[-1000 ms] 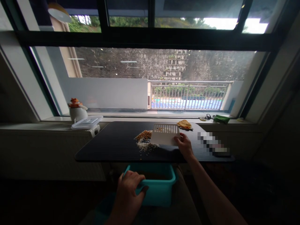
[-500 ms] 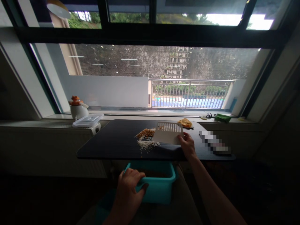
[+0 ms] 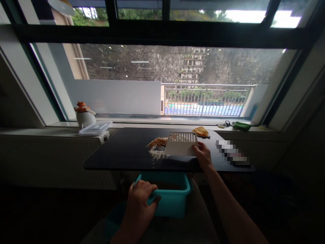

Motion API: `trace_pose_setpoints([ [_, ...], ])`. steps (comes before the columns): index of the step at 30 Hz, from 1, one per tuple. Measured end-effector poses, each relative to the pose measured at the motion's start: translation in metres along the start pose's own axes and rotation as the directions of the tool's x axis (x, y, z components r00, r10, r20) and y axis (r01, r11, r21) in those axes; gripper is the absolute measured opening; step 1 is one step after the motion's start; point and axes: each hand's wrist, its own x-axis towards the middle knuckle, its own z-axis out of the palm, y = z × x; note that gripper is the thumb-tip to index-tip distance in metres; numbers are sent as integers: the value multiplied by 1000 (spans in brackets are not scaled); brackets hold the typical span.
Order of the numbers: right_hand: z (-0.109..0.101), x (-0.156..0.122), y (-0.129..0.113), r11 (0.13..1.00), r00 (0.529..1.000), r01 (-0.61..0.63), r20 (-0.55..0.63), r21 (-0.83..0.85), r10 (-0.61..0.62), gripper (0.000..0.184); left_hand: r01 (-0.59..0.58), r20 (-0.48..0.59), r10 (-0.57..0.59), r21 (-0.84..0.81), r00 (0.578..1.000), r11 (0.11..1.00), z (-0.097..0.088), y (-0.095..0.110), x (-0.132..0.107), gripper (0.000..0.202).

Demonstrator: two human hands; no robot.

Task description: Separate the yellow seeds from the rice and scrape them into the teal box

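Note:
My right hand [image 3: 203, 156] grips a flat white plate with a row of slots [image 3: 180, 147] by its right edge, thumb on top. It is tilted over the dark tabletop [image 3: 116, 152] and partly hides what lies behind it. Left of the plate are a heap of yellow-brown kernels [image 3: 157, 142] and a scatter of white grains [image 3: 157, 154]. Below the table's front edge, my left hand [image 3: 143, 200] is closed over the left rim of a teal plastic tub [image 3: 170, 203]. Something dark brown and loose lies inside the tub; its kind is not clear.
A folded yellow cloth [image 3: 201, 131] lies at the table's back right, with a blurred-out object [image 3: 232, 154] nearer the right edge. On the sill are a white pot [image 3: 85, 119], scissors [image 3: 228, 123] and a green cloth [image 3: 241, 126]. A clear plastic lid [image 3: 95, 128] rests left of the table.
The view has shifted slightly, so everything sits a little higher in the picture. Both hands keep their holds, and the slotted plate stays nearly in place beside the grains.

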Motion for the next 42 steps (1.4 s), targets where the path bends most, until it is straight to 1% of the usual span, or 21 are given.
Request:
trace_pose_setpoints([
  [8,-2,-1,-3,1000,1000,-6,15,3,6,39,-4,-16,4,0,1000,1000,1,0,1,14],
  [15,0,1,-1,1000,999,12,36,20,-13,47,-4,-17,4,-12,1000,1000,0,1,2,13],
  [23,2,-3,-6,999,996,13,90,29,-16,45,5,-10,-5,-27,1000,1000,0,2,1,14],
  [32,2,-3,-6,999,996,11,89,32,-14,46,11,-4,-11,-37,1000,999,0,1,1,15],
  [42,2,-3,-6,998,987,30,155,48,-37,49,4,-11,-4,-36,1000,999,0,1,2,15],
])
